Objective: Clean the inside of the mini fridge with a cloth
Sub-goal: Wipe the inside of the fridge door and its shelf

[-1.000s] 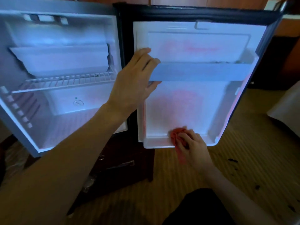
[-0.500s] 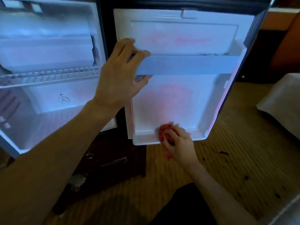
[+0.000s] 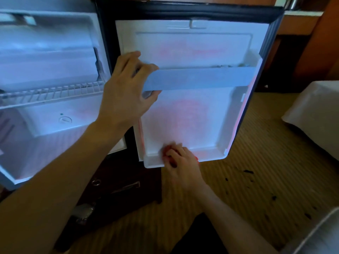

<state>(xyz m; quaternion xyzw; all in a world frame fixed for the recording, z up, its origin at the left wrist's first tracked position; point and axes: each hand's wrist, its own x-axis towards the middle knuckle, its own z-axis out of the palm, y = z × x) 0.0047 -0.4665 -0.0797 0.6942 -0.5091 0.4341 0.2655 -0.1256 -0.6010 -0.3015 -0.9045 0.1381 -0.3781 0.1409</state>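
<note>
The mini fridge stands open, with its white interior (image 3: 45,125) at left and the inner side of its door (image 3: 192,114) in the centre. My left hand (image 3: 126,92) grips the left end of the door's shelf rail (image 3: 198,78). Lower down, my right hand (image 3: 180,162) is bunched around a red cloth (image 3: 167,149) and presses it on the door's bottom ledge (image 3: 211,153). Most of the cloth is hidden under my fingers.
A wire shelf (image 3: 51,92) crosses the fridge interior. Below the fridge is a dark wooden cabinet (image 3: 117,189). The striped carpet (image 3: 256,189) has dark crumbs on it. White bedding (image 3: 315,116) lies at right.
My right hand with the red cloth has shifted slightly left along the door's bottom ledge. My left hand keeps its grip on the shelf rail. The camera view has shifted.
</note>
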